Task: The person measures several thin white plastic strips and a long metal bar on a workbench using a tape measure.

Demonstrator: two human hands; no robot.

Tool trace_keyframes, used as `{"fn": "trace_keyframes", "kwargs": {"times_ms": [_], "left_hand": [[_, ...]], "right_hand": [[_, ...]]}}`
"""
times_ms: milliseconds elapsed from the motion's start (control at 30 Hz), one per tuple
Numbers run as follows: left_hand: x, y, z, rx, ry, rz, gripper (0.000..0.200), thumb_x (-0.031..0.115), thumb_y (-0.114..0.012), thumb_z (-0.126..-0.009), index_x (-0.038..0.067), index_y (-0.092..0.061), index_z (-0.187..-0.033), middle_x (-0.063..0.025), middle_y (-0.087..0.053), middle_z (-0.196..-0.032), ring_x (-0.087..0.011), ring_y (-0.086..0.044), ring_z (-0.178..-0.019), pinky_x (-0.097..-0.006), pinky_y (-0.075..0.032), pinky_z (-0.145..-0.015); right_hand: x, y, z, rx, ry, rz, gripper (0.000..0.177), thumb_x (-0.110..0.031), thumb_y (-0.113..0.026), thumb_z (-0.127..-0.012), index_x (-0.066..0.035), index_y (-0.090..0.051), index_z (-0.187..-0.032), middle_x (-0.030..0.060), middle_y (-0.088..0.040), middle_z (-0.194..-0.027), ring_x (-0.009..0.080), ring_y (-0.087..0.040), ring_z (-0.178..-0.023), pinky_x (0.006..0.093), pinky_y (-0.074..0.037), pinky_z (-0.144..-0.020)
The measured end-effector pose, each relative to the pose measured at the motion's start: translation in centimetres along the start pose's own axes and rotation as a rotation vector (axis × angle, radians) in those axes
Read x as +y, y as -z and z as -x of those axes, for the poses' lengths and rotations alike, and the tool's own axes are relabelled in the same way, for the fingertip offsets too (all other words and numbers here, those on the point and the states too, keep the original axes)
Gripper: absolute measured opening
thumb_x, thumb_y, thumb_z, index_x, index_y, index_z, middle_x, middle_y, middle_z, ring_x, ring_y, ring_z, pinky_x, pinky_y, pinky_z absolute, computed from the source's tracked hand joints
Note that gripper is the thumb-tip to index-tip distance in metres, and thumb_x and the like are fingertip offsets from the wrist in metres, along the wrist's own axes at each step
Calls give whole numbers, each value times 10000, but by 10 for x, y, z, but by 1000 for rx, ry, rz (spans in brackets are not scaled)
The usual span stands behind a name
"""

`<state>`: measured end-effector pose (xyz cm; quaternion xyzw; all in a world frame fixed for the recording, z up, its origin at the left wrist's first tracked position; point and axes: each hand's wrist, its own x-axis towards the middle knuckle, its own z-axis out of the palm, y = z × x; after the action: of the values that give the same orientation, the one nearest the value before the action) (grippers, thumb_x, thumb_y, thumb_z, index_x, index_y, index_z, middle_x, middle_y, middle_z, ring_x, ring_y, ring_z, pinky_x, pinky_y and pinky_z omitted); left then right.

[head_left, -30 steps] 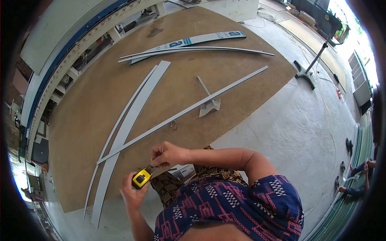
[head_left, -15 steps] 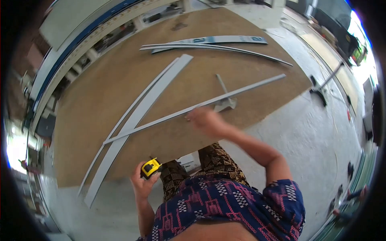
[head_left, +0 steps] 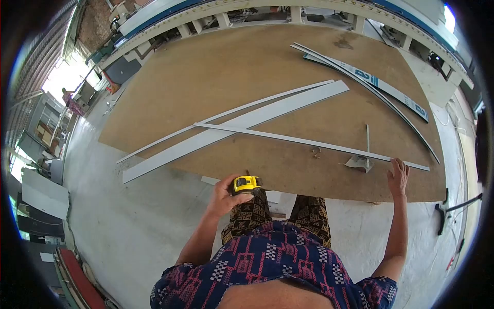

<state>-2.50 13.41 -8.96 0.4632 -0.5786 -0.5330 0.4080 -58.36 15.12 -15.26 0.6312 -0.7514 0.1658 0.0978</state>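
My left hand (head_left: 222, 200) is closed around a yellow and black tape measure (head_left: 246, 183), held just off the table's near edge. My right hand (head_left: 398, 179) reaches over the near right part of the table, its fingers stretched out and touching a narrow grey strip (head_left: 303, 140) close to its right end. Under that strip lies a try square (head_left: 359, 162), its thin blade (head_left: 368, 136) pointing away from me. The strip's left end crosses a wide pale strip (head_left: 288, 106) and meets another thin strip (head_left: 242, 108).
A large brown board (head_left: 221, 67) forms the tabletop. Bent strips, including a printed one (head_left: 396, 92), lie at the back right. Small metal pieces (head_left: 316, 152) rest near the middle. Beyond stands a long machine (head_left: 257, 13). Another person (head_left: 71, 102) is far left; a stand (head_left: 442, 216) is at right.
The view has turned to the right. My right hand has moved rightward along the narrow strip, past the try square, to near its right end. The tape measure stays in my left hand.
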Motion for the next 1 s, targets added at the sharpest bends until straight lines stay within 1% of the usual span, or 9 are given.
{"fn": "trace_keyframes", "kwargs": {"times_ms": [133,233,333,400,500,633,800,933,1000], "left_hand": [[2,-3,2,11,-27,16,453,33,-752,-675,-16,-537,-1071,-39,-606,-918,-95,-569,-816,-242,-483,-728],[-1,-3,5,46,15,51,457,17,-748,-671,-23,-535,-1073,-49,-608,-928,-103,-574,-814,-246,-486,-728],[6,-7,6,56,63,64,439,17,-748,-669,-32,-545,-1054,-55,-611,-915,-104,-578,-813,-248,-490,-733],[-1,-5,7,70,86,105,417,29,-752,-668,-32,-556,-1031,-55,-616,-906,-104,-583,-804,-249,-495,-731],[-9,-3,7,50,3,1,413,36,-754,-669,-31,-556,-1026,-52,-617,-910,-103,-584,-794,-247,-495,-721],[-8,-6,8,56,17,48,416,44,-759,-665,-23,-560,-1024,-43,-619,-890,-95,-578,-778,-237,-488,-704],[-2,-10,10,108,103,15,400,26,-739,-651,-20,-566,-1009,-27,-615,-865,-83,-572,-749,-227,-487,-683],[-2,-11,10,63,70,-4,397,26,-736,-648,-20,-570,-1006,-39,-618,-884,-92,-577,-776,-232,-487,-713],[3,-15,10,60,77,-7,399,26,-736,-646,-20,-570,-1006,-41,-619,-889,-94,-577,-778,-234,-486,-718]], "right_hand": [[6,-7,-4,25,-30,19,429,-57,-670,-662,-96,-555,-1074,91,-513,-1131,276,-451,-1103,413,-291,-973],[-1,1,-10,12,-24,6,407,-88,-687,-658,-109,-568,-1047,80,-517,-1079,274,-466,-1055,414,-307,-944],[4,-7,-17,70,4,13,359,-136,-688,-665,-103,-590,-1009,79,-525,-1060,274,-476,-1030,408,-316,-923],[6,-11,-20,68,10,-33,307,-163,-682,-676,-96,-607,-967,76,-540,-1025,274,-486,-1014,406,-324,-911],[9,-8,-28,26,24,-143,241,-189,-668,-695,-83,-622,-908,72,-560,-959,274,-501,-983,404,-339,-887],[23,-16,-38,-25,87,-253,178,-205,-635,-729,-79,-620,-855,72,-571,-905,272,-512,-962,404,-357,-856],[24,-27,-44,-58,-31,-280,178,-253,-582,-775,-81,-619,-804,78,-587,-879,281,-529,-934,395,-356,-843],[19,-37,-52,-121,-135,-296,220,-290,-586,-781,-70,-594,-768,91,-568,-785,298,-536,-830,400,-354,-781],[15,-43,-57,-137,-169,-310,233,-302,-587,-786,-71,-600,-767,85,-577,-790,285,-542,-835,401,-342,-790]]}}
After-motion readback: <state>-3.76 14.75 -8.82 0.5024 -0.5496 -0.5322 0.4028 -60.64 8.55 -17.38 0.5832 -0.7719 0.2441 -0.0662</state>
